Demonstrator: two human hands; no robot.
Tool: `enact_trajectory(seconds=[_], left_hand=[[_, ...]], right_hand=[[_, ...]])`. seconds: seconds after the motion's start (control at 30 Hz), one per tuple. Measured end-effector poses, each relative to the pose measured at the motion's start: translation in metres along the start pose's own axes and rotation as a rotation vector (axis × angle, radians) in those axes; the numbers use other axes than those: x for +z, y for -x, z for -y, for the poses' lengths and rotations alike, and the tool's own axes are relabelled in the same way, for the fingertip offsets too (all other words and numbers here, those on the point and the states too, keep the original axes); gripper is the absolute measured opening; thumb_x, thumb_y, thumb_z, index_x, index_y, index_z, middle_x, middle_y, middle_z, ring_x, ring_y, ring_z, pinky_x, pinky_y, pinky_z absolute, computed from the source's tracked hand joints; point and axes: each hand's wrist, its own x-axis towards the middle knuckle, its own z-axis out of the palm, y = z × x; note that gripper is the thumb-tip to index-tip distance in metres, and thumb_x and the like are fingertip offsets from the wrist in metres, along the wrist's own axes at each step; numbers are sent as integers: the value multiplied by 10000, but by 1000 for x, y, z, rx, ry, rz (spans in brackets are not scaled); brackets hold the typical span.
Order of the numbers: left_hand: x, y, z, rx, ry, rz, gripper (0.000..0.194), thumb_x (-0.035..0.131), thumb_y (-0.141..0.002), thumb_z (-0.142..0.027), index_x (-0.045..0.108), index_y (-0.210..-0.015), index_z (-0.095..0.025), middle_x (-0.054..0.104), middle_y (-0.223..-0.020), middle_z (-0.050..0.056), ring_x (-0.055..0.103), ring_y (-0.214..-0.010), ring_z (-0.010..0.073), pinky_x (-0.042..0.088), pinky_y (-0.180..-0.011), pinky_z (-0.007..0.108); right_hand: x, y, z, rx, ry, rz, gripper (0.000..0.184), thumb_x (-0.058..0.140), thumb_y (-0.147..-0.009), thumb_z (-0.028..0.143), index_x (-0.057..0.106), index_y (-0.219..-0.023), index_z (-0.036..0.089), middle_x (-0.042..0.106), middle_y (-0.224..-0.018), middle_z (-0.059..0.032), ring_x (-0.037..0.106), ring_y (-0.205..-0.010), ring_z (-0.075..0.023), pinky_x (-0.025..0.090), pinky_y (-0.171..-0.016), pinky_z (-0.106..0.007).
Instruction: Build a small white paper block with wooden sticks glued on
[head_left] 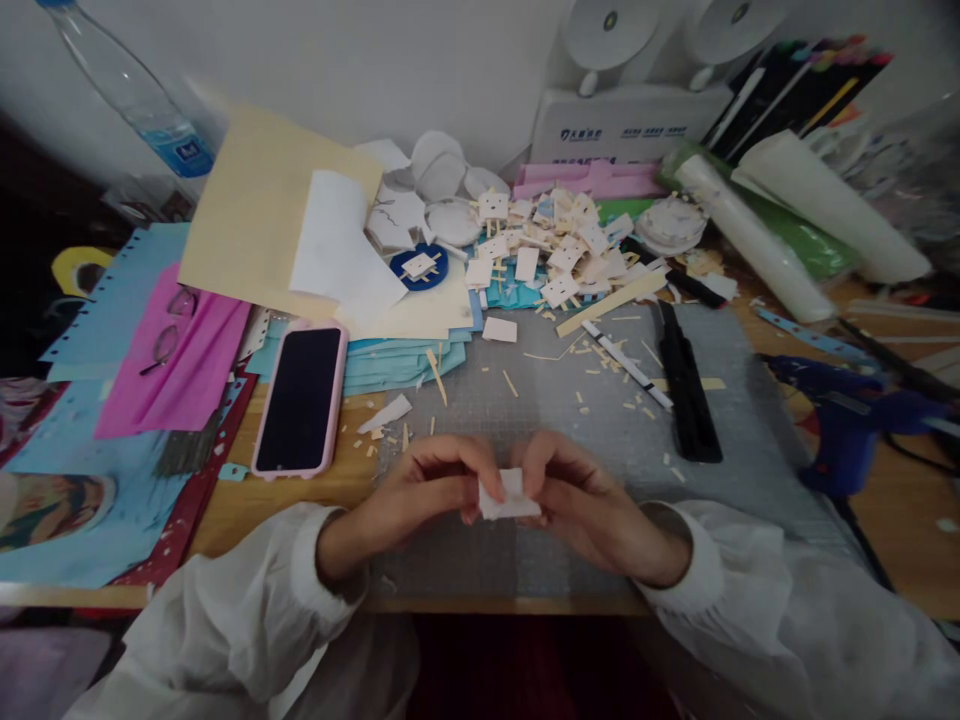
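A person's left hand [420, 495] and right hand [585, 502] pinched a small white paper [510, 500] above the near part of a gray mat [540, 410] on a wooden table [296, 500], each grip closed on one side. Scraps [436, 378] littered the mat, a phone [300, 400] lay to the left, a glue gun [832, 415] to the right, and small paper figures [566, 257] were heaped beyond.

craft workspace: glue gun [834, 420], cutting mat [540, 410], markers [806, 95]
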Motion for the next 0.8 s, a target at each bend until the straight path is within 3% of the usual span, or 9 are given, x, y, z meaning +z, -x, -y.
enact_trajectory(seconds=[0.07,0.2,0.27,0.43,0.6,0.8], left_hand=[[2,-2,0,28,-53,-65,94,657,-850,-206,709,-928,-202,578,-744,2,496,-576,70,395,-532,191],[6,-5,-2,133,-175,-161,315,668,-832,-146,601,-1130,-218,585,-787,-6,498,-603,71,395,-530,173],[6,-6,-3,159,-212,-168,364,662,-835,-136,552,-1172,-215,578,-761,-15,485,-589,64,382,-525,164],[5,-6,-3,153,-225,-162,379,651,-852,-185,502,-1200,-213,600,-783,-9,517,-601,68,407,-540,163],[5,-6,0,72,-264,-179,404,649,-859,-239,469,-1221,-213,586,-795,-10,522,-597,72,450,-525,166],[5,-5,1,22,-368,-223,401,659,-849,-242,453,-1191,-207,532,-687,-49,491,-534,63,380,-479,159]], right_hand=[[-2,-1,1,34,16,-32,157,625,-886,342,569,-1005,256,539,-819,29,455,-622,-61,359,-550,-195],[-6,-6,3,-48,223,-78,516,727,-799,345,435,-1220,290,596,-897,12,543,-759,-105,437,-653,-233],[-6,-7,5,-71,333,-118,485,697,-829,285,419,-1227,287,603,-886,13,557,-782,-109,449,-678,-239],[-4,-5,10,-27,376,-179,282,588,-906,259,459,-1157,271,609,-837,26,518,-632,-63,411,-531,-174],[-3,-3,7,-70,421,-187,260,594,-903,255,459,-1124,277,610,-803,40,527,-612,-57,441,-541,-172],[-7,-1,17,-147,608,-233,210,547,-926,293,472,-1121,278,605,-705,46,533,-565,-82,444,-499,-194]])
